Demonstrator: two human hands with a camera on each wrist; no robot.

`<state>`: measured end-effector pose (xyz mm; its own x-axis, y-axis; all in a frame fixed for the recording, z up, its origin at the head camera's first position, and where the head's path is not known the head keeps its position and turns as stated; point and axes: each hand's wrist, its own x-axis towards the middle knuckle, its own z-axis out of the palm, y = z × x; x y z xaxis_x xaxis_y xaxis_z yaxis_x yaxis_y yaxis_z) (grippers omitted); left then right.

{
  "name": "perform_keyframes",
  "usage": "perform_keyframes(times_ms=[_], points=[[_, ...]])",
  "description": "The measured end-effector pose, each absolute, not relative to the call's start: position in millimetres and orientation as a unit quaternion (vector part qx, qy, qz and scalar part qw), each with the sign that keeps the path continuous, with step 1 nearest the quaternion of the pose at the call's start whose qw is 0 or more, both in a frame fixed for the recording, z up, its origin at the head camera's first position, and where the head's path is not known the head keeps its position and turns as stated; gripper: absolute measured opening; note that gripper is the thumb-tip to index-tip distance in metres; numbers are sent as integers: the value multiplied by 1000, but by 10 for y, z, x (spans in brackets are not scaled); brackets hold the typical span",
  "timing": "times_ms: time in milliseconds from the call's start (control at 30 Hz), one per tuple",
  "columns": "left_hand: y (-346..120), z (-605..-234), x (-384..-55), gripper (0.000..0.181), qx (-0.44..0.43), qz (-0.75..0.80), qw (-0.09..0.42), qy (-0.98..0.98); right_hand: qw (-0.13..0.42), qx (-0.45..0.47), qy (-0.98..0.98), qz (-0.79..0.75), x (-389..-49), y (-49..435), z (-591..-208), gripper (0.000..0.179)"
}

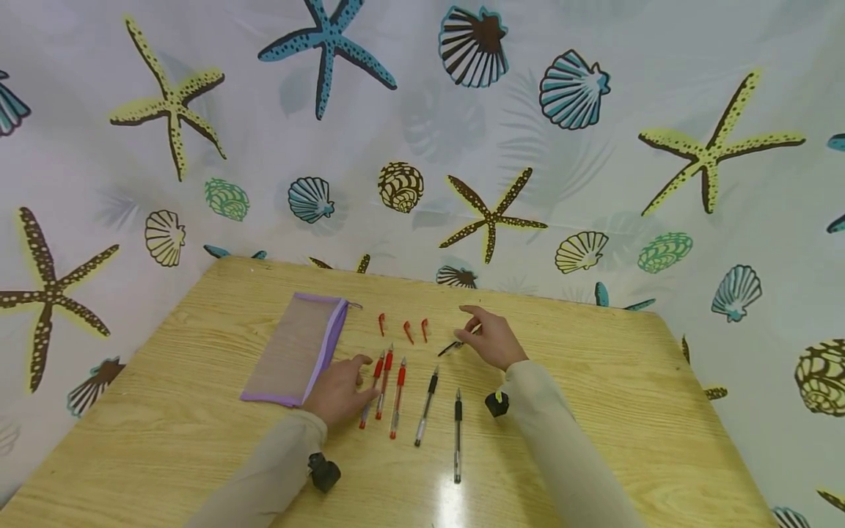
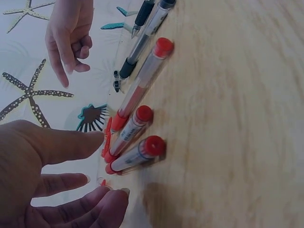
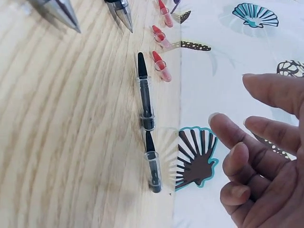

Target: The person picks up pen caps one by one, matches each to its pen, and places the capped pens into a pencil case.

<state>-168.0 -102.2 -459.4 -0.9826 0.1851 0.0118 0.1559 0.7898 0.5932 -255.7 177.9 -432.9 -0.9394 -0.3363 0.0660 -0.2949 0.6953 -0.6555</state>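
My left hand (image 1: 338,391) hovers at the leftmost of three red gel pens (image 1: 398,400), thumb and fingers apart. In the left wrist view the thumb reaches toward the red pens (image 2: 129,130) and nothing is between the fingers. Farther right, two uncapped black gel pens (image 1: 458,433) lie with tips pointing away from me. My right hand (image 1: 494,339) is held over two black pen caps (image 3: 146,104), which lie end to end in the right wrist view. Its fingers are loosely bent and hold nothing. Three red pen caps (image 1: 408,331) lie in a row beyond the red pens.
A mesh zip pouch (image 1: 285,352) with purple edging lies flat, left of the pens. Behind the wooden table (image 1: 620,411) hangs a white cloth (image 1: 370,139) printed with starfish and shells. Each sleeve carries a small black wrist camera (image 1: 324,473).
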Motion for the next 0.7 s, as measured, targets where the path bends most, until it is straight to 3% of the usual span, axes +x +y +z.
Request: perform_keyframes(times_ms=[700], points=[[-994,-4757,-1693,45,86,267,13,960,88,-155,930,-322,-2972,1461,-4495,42]])
